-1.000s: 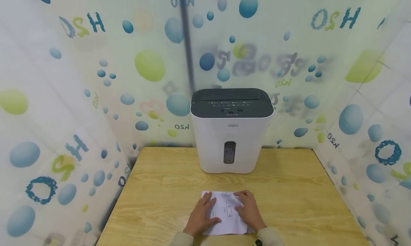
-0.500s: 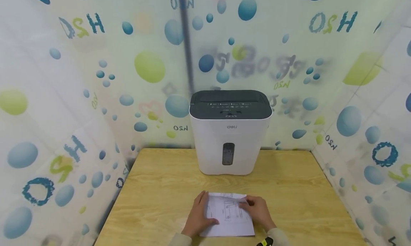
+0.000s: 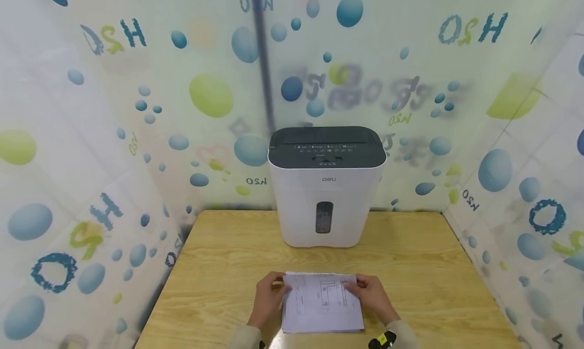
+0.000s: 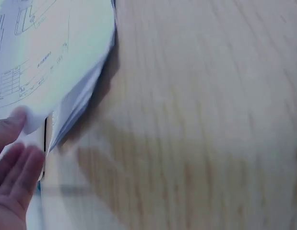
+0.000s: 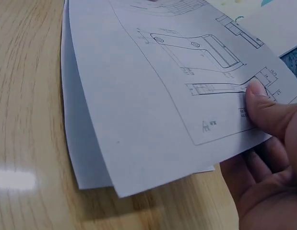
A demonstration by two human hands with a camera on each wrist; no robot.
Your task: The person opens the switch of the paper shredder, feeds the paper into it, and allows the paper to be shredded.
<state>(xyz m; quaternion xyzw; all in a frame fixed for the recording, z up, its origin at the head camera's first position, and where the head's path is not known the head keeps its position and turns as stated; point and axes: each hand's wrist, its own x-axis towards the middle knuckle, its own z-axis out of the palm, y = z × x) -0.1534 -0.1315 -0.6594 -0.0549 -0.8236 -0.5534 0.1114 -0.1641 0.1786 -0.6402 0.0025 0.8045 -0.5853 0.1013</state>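
Several white sheets of paper (image 3: 319, 308) printed with technical drawings lie in a stack at the front of the table. My left hand (image 3: 268, 297) pinches their far left corner, its thumb on top. In the left wrist view the edges of the paper (image 4: 57, 62) fan apart slightly and curve up over the wood. At the far right corner my right hand (image 3: 373, 297) pinches the paper too. The right wrist view shows its thumb (image 5: 266, 105) pressed on a drawing and the curled fingers underneath. There, the top sheet (image 5: 138, 129) is lifted away from a sheet below it.
A white paper shredder (image 3: 296, 202) with a dark grey top (image 3: 326, 156) and a small front window stands at the back of the wooden table (image 3: 228, 258). Patterned curtains (image 3: 210, 151) hang close behind the table and along both sides.
My left hand has gone from lying flat along the paper's left edge to pinching its corner. The right hand has shifted right to the other corner, and the sheets are more squarely aligned.
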